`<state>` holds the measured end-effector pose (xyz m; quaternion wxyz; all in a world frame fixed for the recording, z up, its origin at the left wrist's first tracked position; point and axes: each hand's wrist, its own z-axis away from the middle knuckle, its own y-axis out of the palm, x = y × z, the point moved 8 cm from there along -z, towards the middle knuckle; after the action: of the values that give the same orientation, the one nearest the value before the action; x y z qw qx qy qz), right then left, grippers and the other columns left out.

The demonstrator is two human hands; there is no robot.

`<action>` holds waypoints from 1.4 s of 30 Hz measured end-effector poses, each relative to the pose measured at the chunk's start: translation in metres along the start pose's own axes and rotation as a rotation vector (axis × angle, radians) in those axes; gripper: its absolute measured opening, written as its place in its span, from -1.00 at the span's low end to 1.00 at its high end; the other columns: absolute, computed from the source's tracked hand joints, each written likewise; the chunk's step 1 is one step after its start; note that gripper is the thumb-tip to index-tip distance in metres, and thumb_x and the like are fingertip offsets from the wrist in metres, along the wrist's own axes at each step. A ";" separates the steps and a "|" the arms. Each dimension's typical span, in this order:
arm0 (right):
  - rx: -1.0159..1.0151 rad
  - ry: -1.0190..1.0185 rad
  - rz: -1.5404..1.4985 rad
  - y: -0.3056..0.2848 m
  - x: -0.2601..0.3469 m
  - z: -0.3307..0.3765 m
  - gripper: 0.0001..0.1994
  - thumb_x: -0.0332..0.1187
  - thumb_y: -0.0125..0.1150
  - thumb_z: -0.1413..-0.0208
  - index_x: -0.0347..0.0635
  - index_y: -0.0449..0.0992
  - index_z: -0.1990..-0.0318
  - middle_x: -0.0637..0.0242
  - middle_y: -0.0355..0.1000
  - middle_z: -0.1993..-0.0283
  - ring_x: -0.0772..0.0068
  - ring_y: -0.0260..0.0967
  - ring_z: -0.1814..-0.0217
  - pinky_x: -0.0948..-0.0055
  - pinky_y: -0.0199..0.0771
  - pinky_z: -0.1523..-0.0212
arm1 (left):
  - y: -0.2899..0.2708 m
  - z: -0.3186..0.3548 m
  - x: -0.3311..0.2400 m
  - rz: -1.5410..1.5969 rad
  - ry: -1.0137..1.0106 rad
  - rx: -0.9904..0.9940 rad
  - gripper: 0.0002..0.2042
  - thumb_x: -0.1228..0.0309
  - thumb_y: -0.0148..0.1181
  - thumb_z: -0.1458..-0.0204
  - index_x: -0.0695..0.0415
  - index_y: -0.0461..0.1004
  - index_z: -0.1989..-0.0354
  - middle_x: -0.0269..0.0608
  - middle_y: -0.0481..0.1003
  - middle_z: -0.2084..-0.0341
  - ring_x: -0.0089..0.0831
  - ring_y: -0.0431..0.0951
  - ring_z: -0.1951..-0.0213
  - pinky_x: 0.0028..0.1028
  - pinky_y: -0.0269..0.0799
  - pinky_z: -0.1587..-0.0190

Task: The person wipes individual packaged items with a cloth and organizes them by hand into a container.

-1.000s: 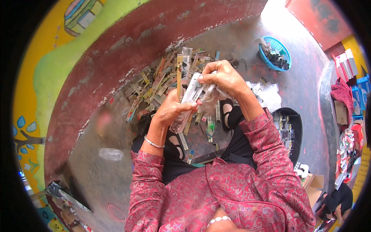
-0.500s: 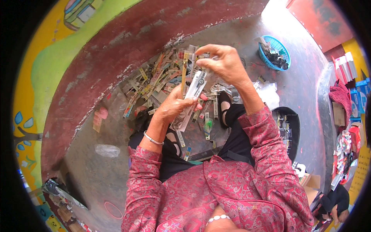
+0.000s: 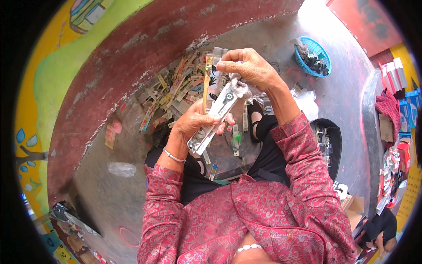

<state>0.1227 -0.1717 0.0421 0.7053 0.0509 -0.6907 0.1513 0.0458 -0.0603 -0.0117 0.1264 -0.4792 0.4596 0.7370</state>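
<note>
My left hand (image 3: 193, 123) is closed around the lower part of a few long, flat packets. One is a clear plastic sleeve (image 3: 212, 81) with black hand-shaped prints and a yellowish edge; another is a white strip packet (image 3: 224, 102) with a dark round mark. My right hand (image 3: 252, 70) is closed at the upper end, finger and thumb at the sleeve's edge. A crumpled whitish cloth (image 3: 240, 86) hangs beneath its fingers and partly covers the white packet's top. Beyond my hands lies a heap of similar slim packets (image 3: 178, 86) on the floor.
A blue basket (image 3: 327, 55) with dark items stands at the far right. Beside my right leg is a black container (image 3: 336, 154) with small items. Clear plastic (image 3: 122, 169) lies on the left floor. Boxes (image 3: 411, 108) line the right side; a person (image 3: 384, 229) is at lower right.
The packets have swung slightly lower and left. My right finger and thumb have closed together at the sleeve's upper edge, and the crumpled cloth now shows below that hand.
</note>
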 end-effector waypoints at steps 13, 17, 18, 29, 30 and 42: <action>0.054 0.058 -0.226 -0.010 -0.016 -0.003 -0.74 -0.40 0.16 0.03 -0.38 0.44 0.19 0.33 0.45 0.40 0.65 0.36 0.46 0.66 0.38 0.42 | 0.003 -0.005 0.011 0.076 -0.014 -0.003 -0.47 0.42 0.26 0.20 0.33 0.21 0.03 0.04 0.46 0.33 -0.43 0.51 0.47 -0.52 0.45 0.37; -0.093 0.051 -0.298 -0.033 -0.014 -0.001 -0.82 -0.39 0.22 0.06 -0.34 0.49 0.35 0.38 0.44 0.50 0.66 0.33 0.56 0.68 0.35 0.54 | 0.005 -0.002 0.005 0.011 -0.001 0.035 -0.51 0.43 0.21 0.14 0.31 0.21 0.03 0.05 0.46 0.29 -0.45 0.51 0.44 -0.51 0.47 0.33; -0.157 0.035 -0.387 -0.042 -0.013 0.002 -0.85 -0.41 0.22 0.06 -0.31 0.49 0.37 0.38 0.44 0.52 0.65 0.35 0.55 0.65 0.39 0.52 | 0.005 -0.001 0.004 0.005 -0.022 0.037 -0.52 0.43 0.20 0.13 0.31 0.21 0.03 0.05 0.46 0.28 -0.45 0.51 0.44 -0.51 0.46 0.33; -0.587 -0.058 -0.821 -0.094 -0.037 0.007 -0.92 -0.55 0.18 0.09 -0.34 0.46 0.40 0.27 0.42 0.47 0.47 0.38 0.50 0.51 0.42 0.47 | -0.075 0.006 0.011 0.278 0.123 -0.503 -0.82 0.57 0.04 0.04 0.26 0.28 0.23 -0.23 0.41 0.46 -0.54 0.42 0.53 -0.56 0.43 0.46; -0.612 -0.039 -0.774 -0.089 -0.034 0.010 -0.93 -0.54 0.17 0.09 -0.34 0.46 0.40 0.27 0.42 0.47 0.47 0.38 0.50 0.51 0.42 0.48 | -0.078 0.001 0.010 0.398 0.191 -0.453 -0.77 0.57 0.07 0.03 0.27 0.28 0.18 -0.25 0.40 0.45 -0.55 0.40 0.51 -0.58 0.41 0.46; -0.327 0.168 -0.327 0.017 -0.058 0.011 -0.82 -0.39 0.19 0.08 -0.38 0.45 0.45 0.35 0.41 0.51 0.60 0.30 0.55 0.58 0.30 0.53 | -0.105 0.006 0.008 0.758 0.343 -0.578 -0.76 0.35 -0.20 -0.16 0.26 0.28 0.14 -0.14 0.37 0.38 -0.44 0.38 0.43 -0.50 0.41 0.41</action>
<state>0.1075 -0.1666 -0.0171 0.7743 0.0344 -0.6274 -0.0749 0.1039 -0.0008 -0.0760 -0.3649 -0.4083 0.3925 0.7390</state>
